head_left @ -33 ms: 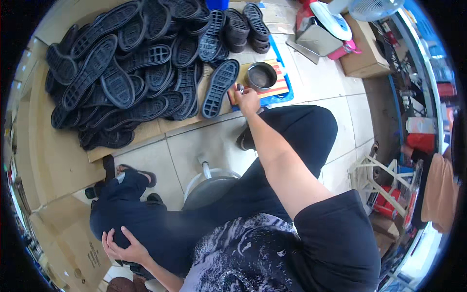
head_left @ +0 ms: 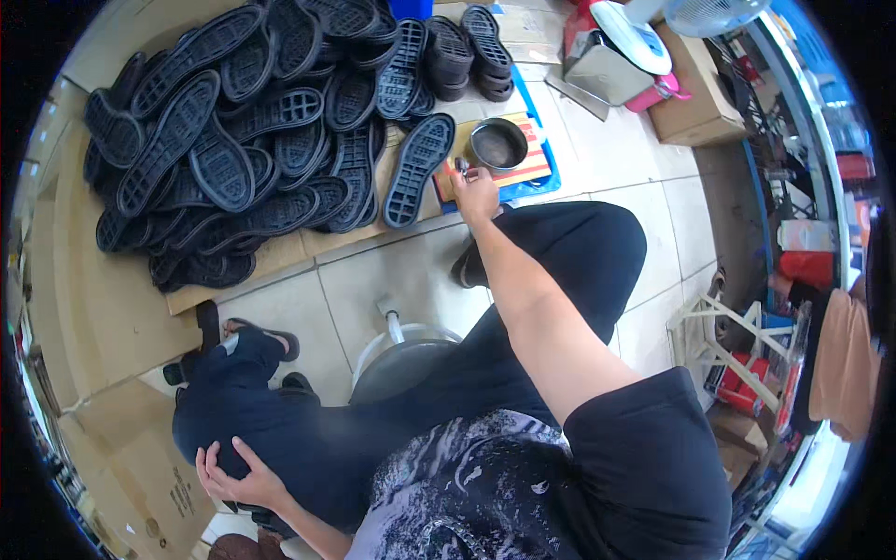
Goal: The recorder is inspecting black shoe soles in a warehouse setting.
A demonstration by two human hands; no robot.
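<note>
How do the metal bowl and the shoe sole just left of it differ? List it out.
The metal bowl is round; the shoe sole is long, with a narrow waist. The bowl is one open hollow; the sole has a grid of small cells. Both lie near the right hand.

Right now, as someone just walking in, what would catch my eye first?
Probably the big heap of dark shoe soles spread over cardboard at the upper left. Next, just right of it, the round metal bowl, with the right hand close by, fingers around something too small to identify. The left hand rests on the left leg.
</note>
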